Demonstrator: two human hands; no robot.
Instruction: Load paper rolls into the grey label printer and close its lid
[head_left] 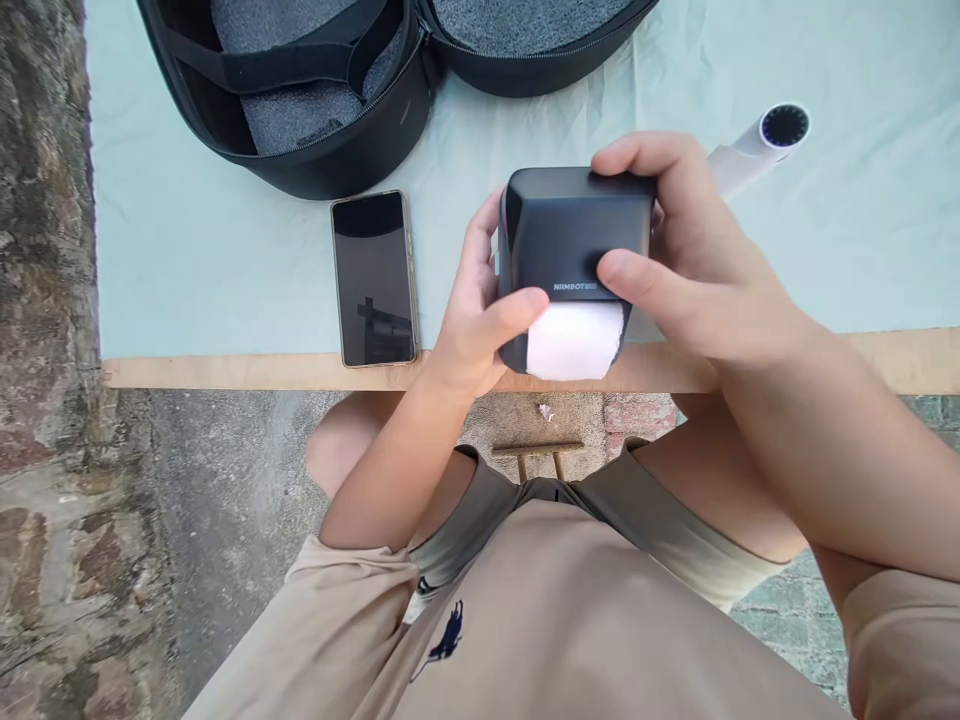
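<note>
Both my hands hold a small dark grey box-shaped printer (574, 225) above the table's front edge. A roll of white paper (574, 340) shows at its lower, open end. My left hand (472, 320) grips the printer's left side, thumb lying against the paper roll. My right hand (682, 260) wraps the right side and top, thumb pressed on the front near the printed brand name.
A black phone (373, 278) lies face up on the pale green table cover (187, 260), left of the printer. An open black padded case (322, 90) sits at the back. A white cylindrical device (765, 140) lies at the right. A stone wall (41, 350) borders the left.
</note>
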